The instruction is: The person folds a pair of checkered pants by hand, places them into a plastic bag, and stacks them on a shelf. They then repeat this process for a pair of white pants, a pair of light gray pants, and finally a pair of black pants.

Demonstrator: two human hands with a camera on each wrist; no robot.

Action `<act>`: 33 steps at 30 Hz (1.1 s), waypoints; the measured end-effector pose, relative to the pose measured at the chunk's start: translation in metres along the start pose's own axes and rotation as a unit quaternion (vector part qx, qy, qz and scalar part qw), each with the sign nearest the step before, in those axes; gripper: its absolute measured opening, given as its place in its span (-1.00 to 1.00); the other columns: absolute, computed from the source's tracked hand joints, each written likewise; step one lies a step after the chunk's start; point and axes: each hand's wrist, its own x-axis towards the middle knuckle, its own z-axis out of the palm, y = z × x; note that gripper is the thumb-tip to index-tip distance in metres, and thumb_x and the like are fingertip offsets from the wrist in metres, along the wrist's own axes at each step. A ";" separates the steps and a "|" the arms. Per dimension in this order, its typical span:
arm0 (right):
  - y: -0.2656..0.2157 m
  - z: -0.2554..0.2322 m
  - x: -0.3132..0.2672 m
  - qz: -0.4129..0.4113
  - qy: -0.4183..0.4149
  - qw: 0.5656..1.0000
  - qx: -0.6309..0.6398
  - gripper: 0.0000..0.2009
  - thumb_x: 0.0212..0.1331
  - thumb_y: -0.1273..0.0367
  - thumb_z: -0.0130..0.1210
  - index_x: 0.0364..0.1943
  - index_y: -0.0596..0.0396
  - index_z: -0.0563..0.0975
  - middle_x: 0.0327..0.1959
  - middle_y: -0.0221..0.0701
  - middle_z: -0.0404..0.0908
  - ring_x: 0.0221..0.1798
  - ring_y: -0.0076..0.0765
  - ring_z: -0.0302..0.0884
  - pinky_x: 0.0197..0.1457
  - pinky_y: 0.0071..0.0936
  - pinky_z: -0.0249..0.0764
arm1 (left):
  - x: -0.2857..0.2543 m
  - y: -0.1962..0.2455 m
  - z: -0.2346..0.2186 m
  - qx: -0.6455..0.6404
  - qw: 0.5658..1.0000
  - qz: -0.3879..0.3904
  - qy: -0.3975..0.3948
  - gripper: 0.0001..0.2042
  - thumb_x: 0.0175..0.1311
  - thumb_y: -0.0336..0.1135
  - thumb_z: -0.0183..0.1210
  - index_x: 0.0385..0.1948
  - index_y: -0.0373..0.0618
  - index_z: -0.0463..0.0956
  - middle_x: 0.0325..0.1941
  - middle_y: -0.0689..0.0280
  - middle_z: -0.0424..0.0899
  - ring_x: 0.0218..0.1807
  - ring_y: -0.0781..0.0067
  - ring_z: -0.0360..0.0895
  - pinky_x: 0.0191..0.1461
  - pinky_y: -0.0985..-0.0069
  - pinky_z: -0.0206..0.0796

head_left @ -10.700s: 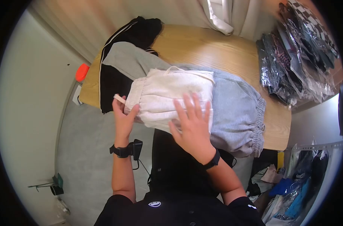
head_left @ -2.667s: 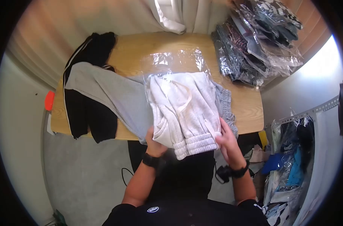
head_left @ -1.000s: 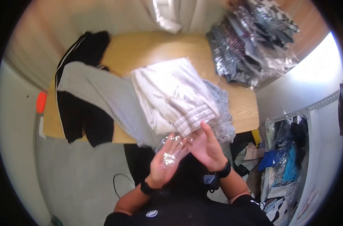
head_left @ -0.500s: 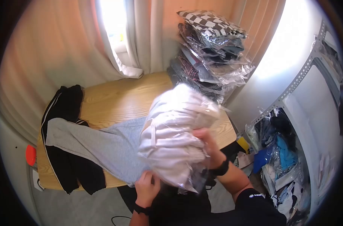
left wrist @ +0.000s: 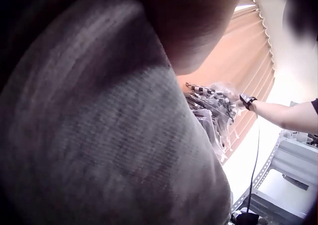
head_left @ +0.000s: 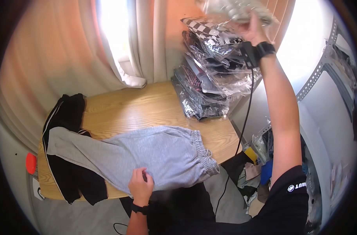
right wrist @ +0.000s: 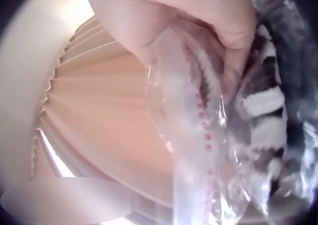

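Note:
High at the upper right of the head view, my right hand (head_left: 254,33) grips the bagged pale garment (head_left: 235,9) over the stack of bagged clothes (head_left: 209,74). In the right wrist view the fingers (right wrist: 233,16) pinch the clear bag (right wrist: 186,135), with a checkered bagged item (right wrist: 268,103) close beside it. Grey trousers (head_left: 159,152) lie across the table, elastic waist to the right. At their near edge my left hand (head_left: 141,186) has its fingers curled on the fabric. Grey cloth (left wrist: 119,135) fills much of the left wrist view.
Black trousers with white stripes (head_left: 65,156) lie at the table's left, partly under the grey leg. Curtains (head_left: 49,58) hang behind the wooden table (head_left: 119,109). At the right stand a metal rack (head_left: 309,86) and piled clothes (head_left: 251,172). A black cable (head_left: 247,117) trails from my right wrist.
My right hand has carried the bagged pale garment up and right from over the grey trousers to above the stack. The left hand has stayed near the trousers' edge, shifting slightly left.

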 end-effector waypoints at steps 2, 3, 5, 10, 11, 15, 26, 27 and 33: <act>0.024 -0.025 0.019 0.095 0.034 0.992 -0.077 -0.60 0.27 0.26 0.07 0.07 0.19 0.32 0.13 -0.11 0.40 0.12 0.03 0.47 0.10 -0.01 0.59 | -0.001 0.000 0.000 0.007 1.000 -0.006 -0.002 -0.84 0.05 -0.48 0.12 -0.30 -0.14 0.52 -0.36 0.21 0.57 -0.36 0.10 0.57 -0.34 0.27 0.40; 0.033 -0.038 0.022 0.106 0.029 0.988 -0.106 -0.61 0.29 0.24 0.04 0.07 0.20 0.30 0.13 -0.13 0.38 0.08 0.02 0.49 0.12 0.01 0.58 | 0.000 -0.001 0.000 0.011 1.000 -0.009 0.000 -0.85 0.05 -0.48 0.12 -0.31 -0.14 0.53 -0.36 0.21 0.56 -0.36 0.10 0.56 -0.34 0.27 0.40; 0.045 -0.049 0.035 0.122 0.025 0.988 -0.086 -0.60 0.30 0.23 0.00 0.09 0.19 0.29 0.14 -0.15 0.37 0.06 0.01 0.51 0.15 0.02 0.57 | 0.001 -0.002 0.002 -0.003 1.000 -0.010 0.016 -0.87 0.05 -0.49 0.11 -0.34 -0.16 0.52 -0.39 0.19 0.56 -0.40 0.12 0.56 -0.35 0.28 0.39; 0.040 -0.048 0.030 0.082 0.027 0.996 -0.010 -0.55 0.26 0.23 -0.02 0.16 0.19 0.27 0.20 -0.10 0.35 0.12 0.03 0.48 0.15 -0.02 0.58 | -0.001 -0.003 0.004 0.002 1.000 -0.010 0.015 -0.89 0.05 -0.49 0.10 -0.36 -0.17 0.52 -0.42 0.18 0.54 -0.45 0.15 0.54 -0.39 0.31 0.37; 0.039 -0.046 0.025 0.058 -0.011 0.998 0.004 -0.52 0.25 0.22 -0.05 0.18 0.21 0.27 0.20 -0.09 0.36 0.16 0.03 0.45 0.21 -0.01 0.52 | -0.001 -0.002 0.004 0.004 1.000 -0.010 0.016 -0.89 0.05 -0.49 0.10 -0.36 -0.17 0.52 -0.42 0.18 0.54 -0.45 0.15 0.54 -0.39 0.31 0.36; 0.032 -0.026 0.011 0.098 0.111 0.988 0.044 -0.54 0.31 0.22 -0.09 0.24 0.11 0.27 0.21 -0.06 0.36 0.26 0.05 0.35 0.30 0.27 0.30 | 0.001 -0.002 0.003 -0.009 1.000 -0.009 0.017 -0.89 0.05 -0.50 0.10 -0.37 -0.17 0.51 -0.42 0.19 0.54 -0.45 0.15 0.54 -0.40 0.30 0.36; 0.046 -0.083 0.131 -0.043 -0.101 0.827 -0.551 -0.59 0.32 0.30 -0.04 0.21 0.14 0.36 0.16 -0.08 0.48 0.24 0.00 0.38 0.38 -0.04 0.26 | -0.001 -0.005 0.007 0.020 1.000 0.002 0.023 -0.90 0.05 -0.46 0.13 -0.36 -0.11 0.52 -0.38 0.22 0.57 -0.39 0.07 0.56 -0.37 0.25 0.40; 0.038 -0.089 0.127 -0.045 -0.088 0.835 -0.541 -0.58 0.31 0.31 -0.04 0.21 0.15 0.35 0.17 -0.08 0.46 0.26 0.01 0.35 0.39 -0.04 0.23 | -0.002 -0.007 0.007 0.029 0.999 0.014 0.034 -0.90 0.06 -0.45 0.13 -0.37 -0.10 0.52 -0.37 0.22 0.57 -0.38 0.07 0.56 -0.37 0.25 0.40; 0.022 -0.099 0.060 0.010 0.027 0.977 -0.210 -0.52 0.28 0.32 -0.06 0.26 0.23 0.30 0.27 -0.06 0.35 0.36 0.02 0.22 0.48 -0.05 0.09 | -0.001 -0.005 0.004 0.012 1.000 -0.018 -0.001 -0.91 0.06 -0.44 0.14 -0.38 -0.06 0.53 -0.35 0.26 0.57 -0.38 0.08 0.57 -0.37 0.26 0.40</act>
